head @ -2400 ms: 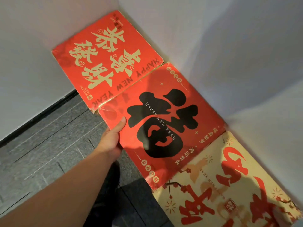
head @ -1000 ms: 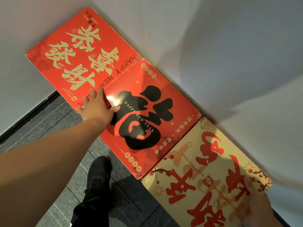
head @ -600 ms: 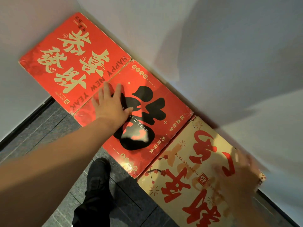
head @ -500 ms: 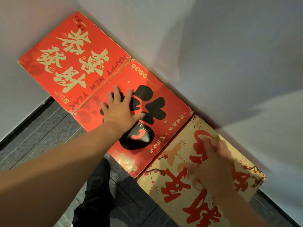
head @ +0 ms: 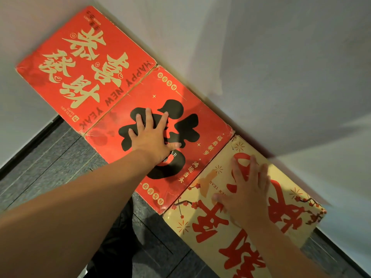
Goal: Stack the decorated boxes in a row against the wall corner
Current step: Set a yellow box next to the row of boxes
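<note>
Both hands have slid onto the box tops since a moment ago. The left hand (head: 154, 140) lies flat and open on the middle red box (head: 202, 125). The right hand (head: 248, 194) lies open on the cream box (head: 210, 233) beside it. The corner box (head: 60, 63) sits past the left fingertips. All three touch along the wall (head: 271, 67), so the row looks nearly done.
</note>
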{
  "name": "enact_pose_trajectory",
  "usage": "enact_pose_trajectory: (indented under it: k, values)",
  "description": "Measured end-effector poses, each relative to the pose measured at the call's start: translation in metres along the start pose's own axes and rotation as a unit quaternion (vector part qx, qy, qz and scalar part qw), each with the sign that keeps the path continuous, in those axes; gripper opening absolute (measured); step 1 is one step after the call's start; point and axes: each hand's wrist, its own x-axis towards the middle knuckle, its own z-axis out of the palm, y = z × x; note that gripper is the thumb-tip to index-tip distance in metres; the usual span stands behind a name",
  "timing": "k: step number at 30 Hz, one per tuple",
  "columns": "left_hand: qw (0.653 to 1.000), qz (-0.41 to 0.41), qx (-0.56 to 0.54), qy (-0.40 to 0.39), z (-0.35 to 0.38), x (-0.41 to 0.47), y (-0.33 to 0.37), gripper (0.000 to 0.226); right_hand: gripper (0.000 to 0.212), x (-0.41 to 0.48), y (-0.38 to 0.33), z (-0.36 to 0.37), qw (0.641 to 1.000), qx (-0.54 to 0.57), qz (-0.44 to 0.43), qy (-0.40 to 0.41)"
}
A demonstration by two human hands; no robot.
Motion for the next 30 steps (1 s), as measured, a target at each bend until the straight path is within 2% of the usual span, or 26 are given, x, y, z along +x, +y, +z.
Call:
enact_pose_trajectory:
  k: [8,13,17,24,28,30]
  values:
    - [0.998,0.038,0.000,0.047,0.009,-0.022,0.014,0.081,0.101,-0.010,0.008,-0.002,1.000,0.014,-0.008,0.012]
    - [0.998,0.044,-0.012,0.041,0.003,-0.035,0.025,0.075,0.099,-0.014,0.009,-0.012,0.999,0.026,-0.015,0.018]
    - [0.999,0.023,-0.019,0.020,-0.019,-0.050,0.027,0.075,0.101,-0.023,0.010,-0.041,0.998,0.037,-0.005,-0.049]
    - [0.995,-0.048,-0.056,0.068,-0.127,-0.121,0.013,0.075,0.099,-0.057,-0.014,-0.159,0.985,0.128,-0.053,-0.106]
    - [0.976,-0.113,-0.141,0.123,-0.193,-0.240,0.008,0.075,0.086,-0.105,-0.027,-0.252,0.973,0.129,-0.142,-0.126]
    - [0.958,-0.150,-0.190,0.154,-0.214,-0.310,0.006,0.074,0.080,-0.137,-0.034,-0.294,0.970,0.127,-0.180,-0.107]
